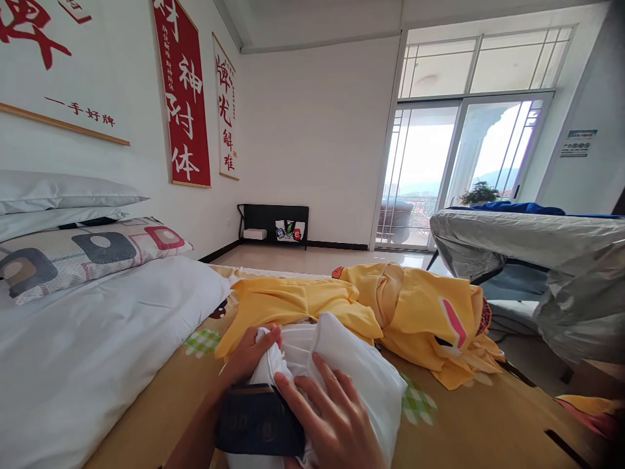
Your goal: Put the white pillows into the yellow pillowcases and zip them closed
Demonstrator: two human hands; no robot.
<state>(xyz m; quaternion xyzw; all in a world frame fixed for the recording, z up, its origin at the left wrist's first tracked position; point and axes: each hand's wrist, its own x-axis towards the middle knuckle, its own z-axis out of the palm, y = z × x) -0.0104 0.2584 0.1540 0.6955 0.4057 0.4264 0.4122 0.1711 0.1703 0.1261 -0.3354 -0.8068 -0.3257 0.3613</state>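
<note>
A bunched white cloth (361, 371) with a dark navy printed panel (258, 420) lies in front of me at the bottom middle. It looks like a garment, but its exact kind does not show. My left hand (256, 352) is closed on a raised fold at the cloth's left side, thumb over the edge. Spread across the middle of the cloth, my right hand (332, 410) rests with its fingers apart. Just beyond both hands lies a flattened yellow garment (293, 296). To its right is a rumpled yellow cloth (424, 299) with a pink-and-white printed shape.
The bed (469, 423) has a brown patterned cover. At left are a white quilt (112, 345), a patterned pillow (97, 254) and white pillows (53, 189). A plastic-covered table (527, 238) stands at right. A low black shelf (263, 215) sits by the far wall.
</note>
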